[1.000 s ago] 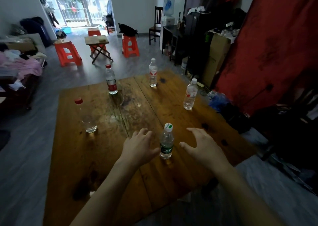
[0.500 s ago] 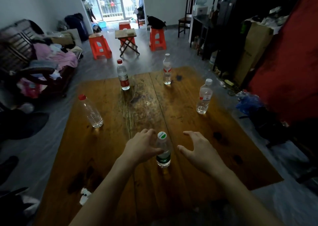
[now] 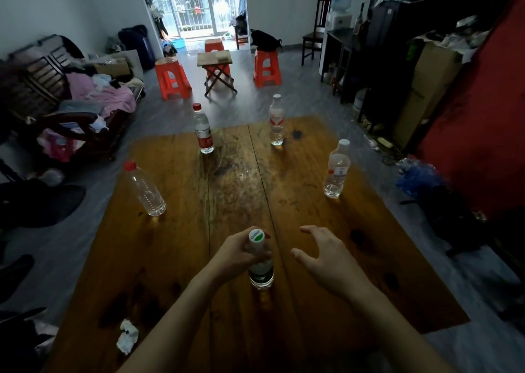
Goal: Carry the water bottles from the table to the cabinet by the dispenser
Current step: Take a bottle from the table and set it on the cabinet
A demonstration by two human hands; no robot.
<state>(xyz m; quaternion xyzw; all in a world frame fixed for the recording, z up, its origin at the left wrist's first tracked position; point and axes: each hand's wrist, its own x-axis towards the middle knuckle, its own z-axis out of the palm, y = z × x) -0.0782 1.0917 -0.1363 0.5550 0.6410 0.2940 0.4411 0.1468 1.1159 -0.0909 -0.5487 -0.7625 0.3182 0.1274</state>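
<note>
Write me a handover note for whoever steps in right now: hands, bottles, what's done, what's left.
Left hand: fingers wrapped round the neck of the green-label bottle, which is on the table.
Right hand: open beside it, holding nothing.
Four other bottles on the table: bare red-cap bottle, labelled red-cap bottle, far white-cap bottle, right white-cap bottle.
Done: none at the cabinet as far as visible.
Left: carry all five.

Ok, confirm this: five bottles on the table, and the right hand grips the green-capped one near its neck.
Wrong hand. In the head view the left hand grips the green-capped bottle near its neck; the right hand hovers open beside it. The rest holds: five bottles on the table.
</note>
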